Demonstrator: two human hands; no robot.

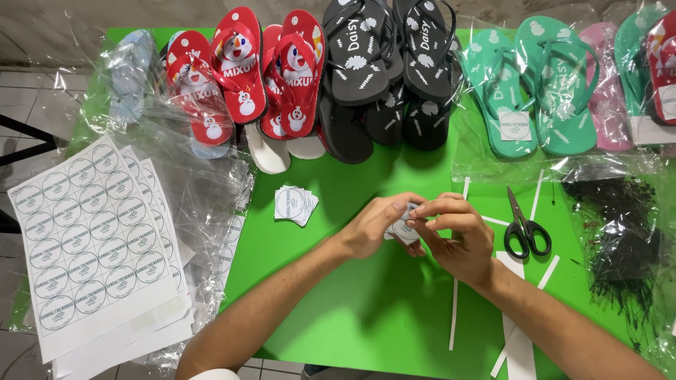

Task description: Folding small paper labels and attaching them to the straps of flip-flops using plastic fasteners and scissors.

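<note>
Both hands met at frame centre over the green table, pinched together on one small square sticker tag: left hand gripped its left edge w/ thumb + fingers, right hand curled over from the right, fingertips on the top edge. Tag lay flat-ish between them, roughly equidistant, long axis not clear, mostly hidden by fingers. Forearms came up from bottom edge, converging; small stack of cut tags just left of left hand, scissors just right of right hand, sticker sheets far left.

Bare green table lies open between cut labels and scissors.
</note>
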